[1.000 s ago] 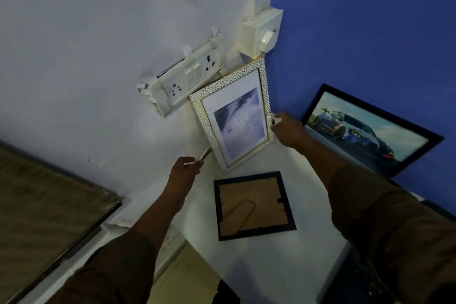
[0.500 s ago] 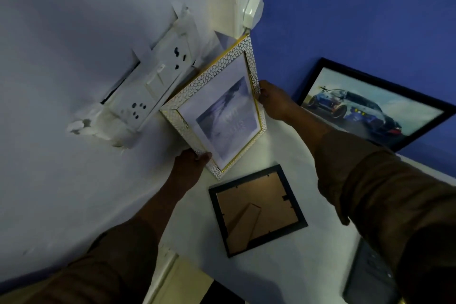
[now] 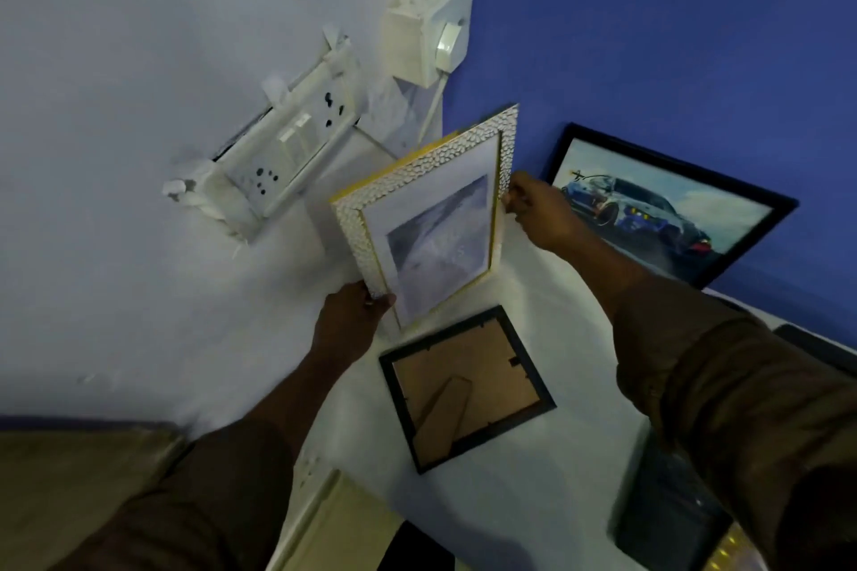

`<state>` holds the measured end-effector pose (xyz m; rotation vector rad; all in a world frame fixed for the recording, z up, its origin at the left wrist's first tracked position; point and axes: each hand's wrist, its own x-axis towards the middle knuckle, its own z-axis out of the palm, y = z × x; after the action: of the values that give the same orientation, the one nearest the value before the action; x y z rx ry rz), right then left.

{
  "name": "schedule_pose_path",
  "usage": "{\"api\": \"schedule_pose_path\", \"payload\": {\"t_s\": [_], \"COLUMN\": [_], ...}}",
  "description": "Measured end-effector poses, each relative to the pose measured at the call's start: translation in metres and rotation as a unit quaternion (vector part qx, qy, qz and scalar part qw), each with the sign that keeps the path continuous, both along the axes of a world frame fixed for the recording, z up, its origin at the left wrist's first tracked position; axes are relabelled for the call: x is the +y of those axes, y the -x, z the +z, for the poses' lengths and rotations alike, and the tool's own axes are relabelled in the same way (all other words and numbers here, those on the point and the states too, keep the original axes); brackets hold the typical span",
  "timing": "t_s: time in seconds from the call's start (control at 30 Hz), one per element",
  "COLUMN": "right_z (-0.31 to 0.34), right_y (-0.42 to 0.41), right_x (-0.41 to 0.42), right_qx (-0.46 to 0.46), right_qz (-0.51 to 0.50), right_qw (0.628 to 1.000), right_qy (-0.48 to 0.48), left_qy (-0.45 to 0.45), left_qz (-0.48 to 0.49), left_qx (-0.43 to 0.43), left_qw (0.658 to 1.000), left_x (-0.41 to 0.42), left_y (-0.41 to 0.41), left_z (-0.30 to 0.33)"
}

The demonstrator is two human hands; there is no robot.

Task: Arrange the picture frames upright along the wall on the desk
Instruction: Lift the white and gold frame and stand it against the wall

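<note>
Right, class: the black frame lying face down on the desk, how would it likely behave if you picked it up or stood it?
The black frame looks thin and flat, so probably stiff and light. Its cardboard prop looks folded flat, so stood upright without it or the wall, it would likely tip. If glass is fitted, which cannot be seen, it could be fragile.

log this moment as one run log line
left hand: grips white frame lower corner | right hand: holds its right edge | black frame: face down on desk | car picture: leaning on blue wall
</note>
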<state>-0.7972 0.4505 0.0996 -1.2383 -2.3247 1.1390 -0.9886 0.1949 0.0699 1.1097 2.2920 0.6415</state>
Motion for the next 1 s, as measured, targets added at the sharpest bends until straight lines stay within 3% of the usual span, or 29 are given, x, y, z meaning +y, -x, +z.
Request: {"api": "schedule_pose_path", "payload": {"t_s": [0.23, 0.33, 0.43, 0.5, 0.6, 0.73, 0.87, 1.0], "right_z": [0.053, 0.073, 0.102, 0.131, 0.181, 0.217, 0.219, 0.217], "right_y": [-0.078, -0.121, -0.157, -0.178, -0.204, -0.229, -0.251, -0.271], "right_x": [-0.047, -0.067, -0.096, -0.122, -0.163, -0.201, -0.231, -0.263], "right_qx": [0.076, 0.089, 0.011, -0.034, 0.02, 0.104, 0.0, -0.045], "right_qz": [-0.017, -0.025, -0.009, 0.049, 0.064, -0.002, 0.081, 0.049], "right_qw": [0.997, 0.994, 0.992, 0.99, 0.998, 0.961, 0.954, 0.922], "right_qy": [-0.018, 0.058, 0.125, 0.125, -0.003, -0.255, -0.289, -0.382], "left_qy": [-0.109, -0.183, -0.205, -0.159, -0.061, -0.017, -0.019, -0.044], "left_qz": [0.014, 0.005, -0.043, -0.086, -0.174, -0.248, -0.285, -0.313], "left_qx": [0.042, 0.022, 0.128, 0.237, 0.391, 0.456, 0.445, 0.442], "left_qw": [0.993, 0.983, 0.969, 0.954, 0.902, 0.855, 0.849, 0.84], "left_x": [-0.028, -0.042, -0.044, -0.043, -0.043, -0.048, -0.064, -0.084], "left_y": [-0.05, -0.072, -0.093, -0.115, -0.155, -0.198, -0.242, -0.276], "left_z": [0.077, 0.135, 0.2, 0.24, 0.277, 0.296, 0.312, 0.325]}}
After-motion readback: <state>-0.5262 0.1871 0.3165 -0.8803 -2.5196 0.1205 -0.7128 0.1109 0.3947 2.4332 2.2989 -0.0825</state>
